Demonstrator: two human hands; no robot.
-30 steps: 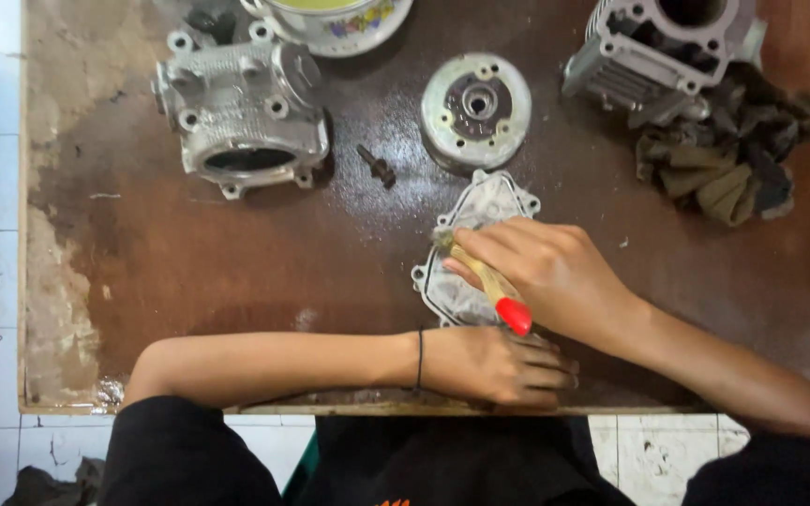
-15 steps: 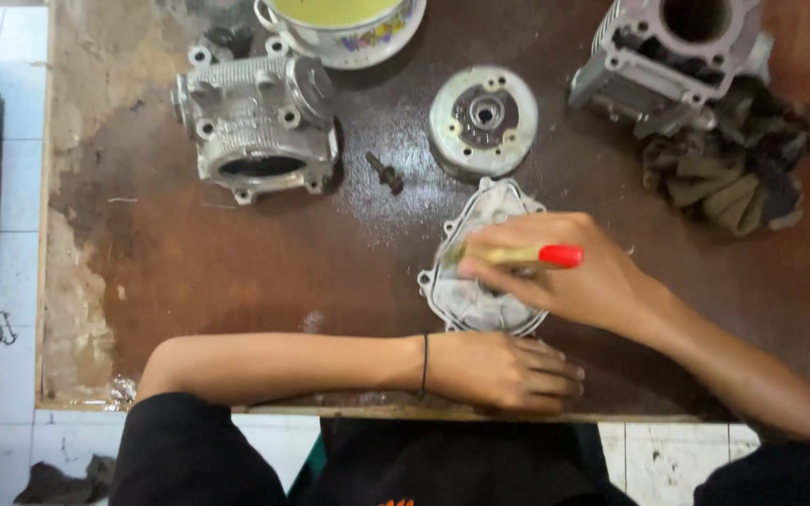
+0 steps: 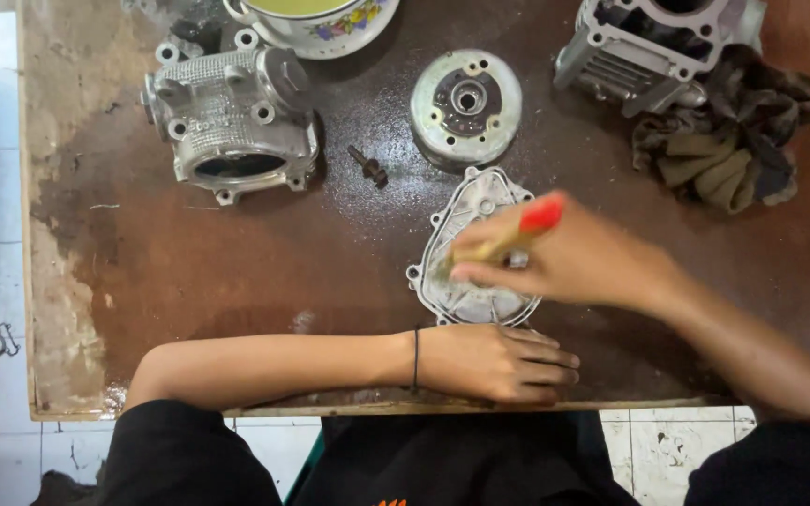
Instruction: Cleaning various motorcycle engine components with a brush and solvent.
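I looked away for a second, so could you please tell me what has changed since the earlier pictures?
The right hand swung the red-tipped brush from pointing toward the person to pointing up-right across the metal cover. The left hand stayed flat below the cover; the other parts stayed put.

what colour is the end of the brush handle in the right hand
Red, on a pale wooden brush handle held by the right hand over the metal cover; seen in the head view.
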